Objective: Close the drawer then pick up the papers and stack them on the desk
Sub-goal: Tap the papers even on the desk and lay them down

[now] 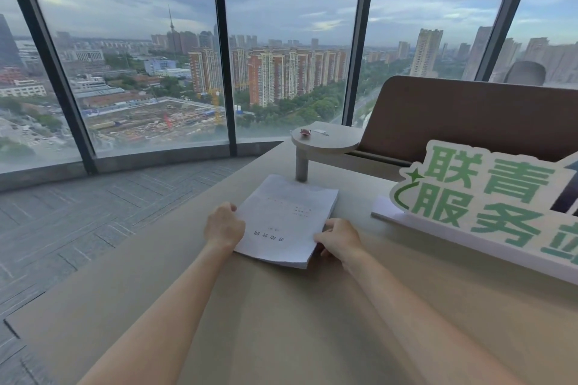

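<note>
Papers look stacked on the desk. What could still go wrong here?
1. The stack has uneven edges; squaring it between the left hand and right hand may fan the sheets.
2. It lies near the desk edge; a leftward push could send sheets over.
3. The drawer isn't in view.

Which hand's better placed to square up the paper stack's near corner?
Probably right. The right hand rests at the paper stack's near right corner; the left hand sits midway along its left edge.
</note>
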`<move>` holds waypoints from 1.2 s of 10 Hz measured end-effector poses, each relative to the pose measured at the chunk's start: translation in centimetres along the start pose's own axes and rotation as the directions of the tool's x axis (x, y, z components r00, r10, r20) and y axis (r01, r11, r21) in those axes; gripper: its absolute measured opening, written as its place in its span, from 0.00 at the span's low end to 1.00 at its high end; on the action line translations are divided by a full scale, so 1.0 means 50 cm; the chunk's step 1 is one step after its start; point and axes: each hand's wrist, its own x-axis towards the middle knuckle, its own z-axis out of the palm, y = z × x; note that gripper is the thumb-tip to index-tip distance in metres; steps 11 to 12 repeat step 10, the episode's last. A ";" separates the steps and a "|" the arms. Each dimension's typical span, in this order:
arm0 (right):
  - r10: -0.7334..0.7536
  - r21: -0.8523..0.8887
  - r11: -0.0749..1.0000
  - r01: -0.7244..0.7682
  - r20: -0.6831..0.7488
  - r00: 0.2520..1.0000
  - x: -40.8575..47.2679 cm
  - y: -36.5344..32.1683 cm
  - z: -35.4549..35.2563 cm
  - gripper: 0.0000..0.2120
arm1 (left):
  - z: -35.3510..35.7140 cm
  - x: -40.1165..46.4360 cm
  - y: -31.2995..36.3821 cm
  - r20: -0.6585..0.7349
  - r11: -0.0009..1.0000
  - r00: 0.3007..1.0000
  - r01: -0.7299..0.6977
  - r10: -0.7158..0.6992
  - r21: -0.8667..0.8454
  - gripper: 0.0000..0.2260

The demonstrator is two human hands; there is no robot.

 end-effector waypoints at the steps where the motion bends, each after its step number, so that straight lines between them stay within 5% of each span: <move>1: -0.001 0.007 1.000 0.002 -0.022 1.000 0.017 0.005 0.021 0.12 | -0.007 0.024 -0.009 -0.010 0.999 1.000 -0.024 0.024 0.025 0.18; 3: -0.076 -0.110 0.992 0.069 -0.062 0.995 0.025 0.001 0.033 0.27 | 0.000 0.040 -0.015 -0.049 0.987 0.989 -0.135 0.139 0.082 0.17; 4: -0.077 -0.154 0.985 0.073 -0.018 0.997 0.024 -0.010 0.034 0.19 | 0.004 0.046 -0.015 -0.062 0.977 0.981 -0.173 0.181 0.125 0.17; 7: -0.156 -0.428 0.892 0.148 0.017 0.988 0.036 -0.028 0.033 0.14 | 0.001 0.056 -0.017 0.044 0.910 0.980 -0.197 0.194 0.365 0.18; 12: -0.220 -0.532 0.818 0.219 0.064 0.974 0.011 -0.033 0.028 0.22 | -0.038 0.020 0.004 0.061 0.902 0.965 -0.260 0.254 0.345 0.22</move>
